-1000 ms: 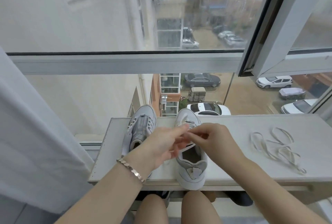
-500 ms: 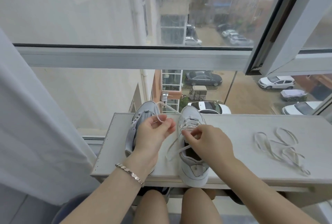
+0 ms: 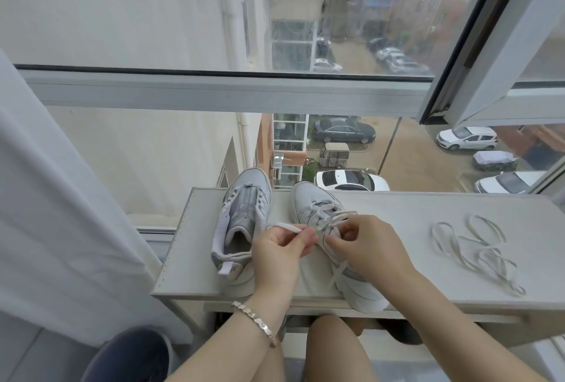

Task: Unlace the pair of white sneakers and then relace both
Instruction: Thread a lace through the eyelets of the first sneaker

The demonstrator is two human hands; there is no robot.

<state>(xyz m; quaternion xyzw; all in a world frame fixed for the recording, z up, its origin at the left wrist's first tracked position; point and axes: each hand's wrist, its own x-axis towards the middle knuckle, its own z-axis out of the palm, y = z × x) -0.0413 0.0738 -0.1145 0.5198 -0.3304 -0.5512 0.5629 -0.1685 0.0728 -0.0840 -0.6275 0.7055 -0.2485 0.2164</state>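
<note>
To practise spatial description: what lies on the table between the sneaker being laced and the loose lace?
Only bare table, as the head view shows; the right hand works at the sneaker, well apart from the loose lace.

2 sneakers point(image 3: 241, 228) point(image 3: 308, 201), 2 hands point(image 3: 275, 256) point(image 3: 370, 247), 1 held lace point(image 3: 289, 226) & 1 loose lace point(image 3: 489, 251)

The right hand point(image 3: 363, 247) is covering most of the right sneaker's point(image 3: 308, 201) opening, hiding just where it's gripping the lace point(image 3: 287, 226). The left hand point(image 3: 276, 254) is blocking the left sneaker's point(image 3: 244, 216) near right corner. The desk point(image 3: 397, 213) is getting cut off at the right edge.
</note>
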